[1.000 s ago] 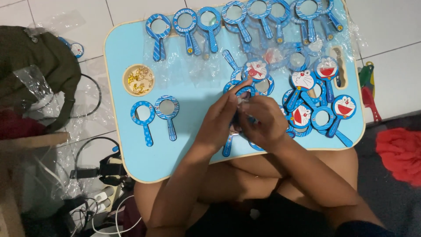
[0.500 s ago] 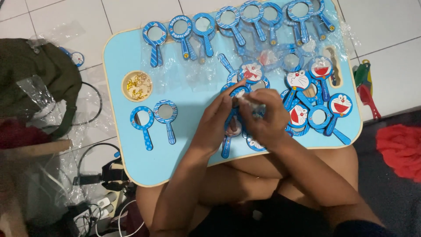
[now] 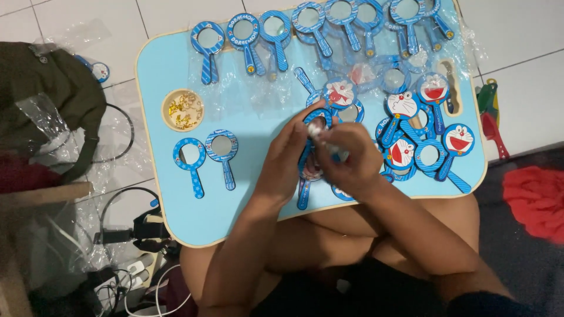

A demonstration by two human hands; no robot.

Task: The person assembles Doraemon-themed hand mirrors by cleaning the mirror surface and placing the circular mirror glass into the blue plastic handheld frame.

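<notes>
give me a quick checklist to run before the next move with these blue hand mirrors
1. Both hands on the work: left hand and right hand meet over one blue hand mirror: ok.
2. Grip on that mirror secure: fingers hide it: cannot tell.
3. Small white piece at the fingertips seated: cannot tell.
4. Bowl of gold bits upright on the blue tray table, apart from the hands: ok.
5. Two finished-looking mirrors lying flat, side by side: ok.
6. Pile of cartoon-face mirrors tidy: overlapping, not ok.
</notes>
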